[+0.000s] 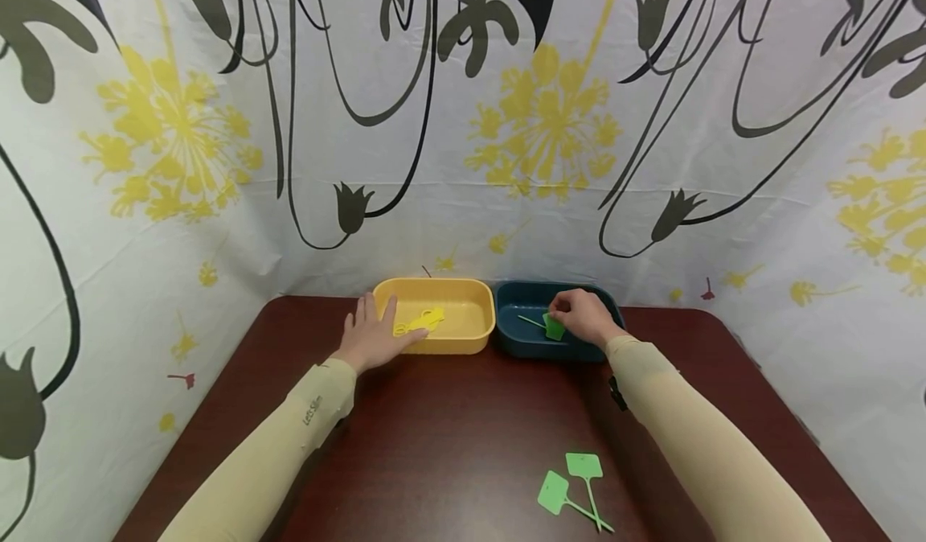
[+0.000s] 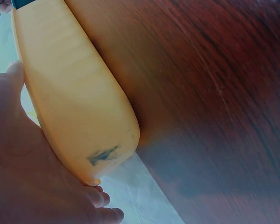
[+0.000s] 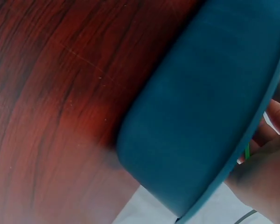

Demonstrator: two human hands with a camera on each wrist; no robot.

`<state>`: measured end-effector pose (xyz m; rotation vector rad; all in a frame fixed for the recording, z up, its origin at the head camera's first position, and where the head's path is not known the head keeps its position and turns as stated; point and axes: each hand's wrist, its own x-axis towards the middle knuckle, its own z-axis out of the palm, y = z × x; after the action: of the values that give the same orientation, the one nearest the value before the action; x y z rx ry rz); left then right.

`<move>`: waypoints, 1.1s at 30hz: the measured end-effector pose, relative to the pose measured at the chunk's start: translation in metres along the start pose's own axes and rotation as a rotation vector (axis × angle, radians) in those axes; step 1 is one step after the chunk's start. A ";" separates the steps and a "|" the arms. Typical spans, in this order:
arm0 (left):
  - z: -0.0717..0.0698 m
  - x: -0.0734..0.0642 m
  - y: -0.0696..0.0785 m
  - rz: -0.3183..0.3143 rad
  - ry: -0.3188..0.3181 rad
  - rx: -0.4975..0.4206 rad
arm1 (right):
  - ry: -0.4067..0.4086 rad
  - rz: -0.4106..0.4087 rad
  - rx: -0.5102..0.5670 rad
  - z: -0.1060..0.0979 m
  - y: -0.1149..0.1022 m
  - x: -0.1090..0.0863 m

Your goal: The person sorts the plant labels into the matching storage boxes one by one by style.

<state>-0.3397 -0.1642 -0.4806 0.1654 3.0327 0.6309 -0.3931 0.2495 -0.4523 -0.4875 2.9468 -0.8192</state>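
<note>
Swatter, small and green, pinched by its head between thumb and fingertips of right hand, down inside dark blue tray at far right, with thin handle, seemingly its own, pointing left. Cannot tell, behind those fingers, whether one swatter or several. Left hand with fingers spread, over left end of yellow tray, just beside dark blue tray; thumb stretched toward yellow pieces, contact with them impossible to judge. Near and right on dark table, well apart from both trays: left loose swatter and right loose swatter, handles crossed.

Most likely trouble, at a guess: losing hold of such a thin, flat head, from gripping little more than an edge. Next, perhaps, snagging that handle on tray wall if lifted aslant. Might also nudge dark blue tray with wrist or knuckles, having no second hand there to steady it. At left, risk of tipping yellow tray by leaning on its end. Among crossed handles, danger of dragging both by lifting one.
</note>
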 end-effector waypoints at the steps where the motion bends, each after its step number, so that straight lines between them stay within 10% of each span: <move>1: 0.000 0.000 0.000 0.001 0.001 0.002 | -0.005 0.003 -0.001 0.001 0.001 0.000; 33: -0.003 -0.002 0.003 0.002 -0.011 -0.003 | 0.019 -0.007 -0.007 -0.002 0.002 -0.007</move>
<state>-0.3373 -0.1632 -0.4771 0.1711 3.0216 0.6330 -0.3875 0.2542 -0.4518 -0.4931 2.9679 -0.8183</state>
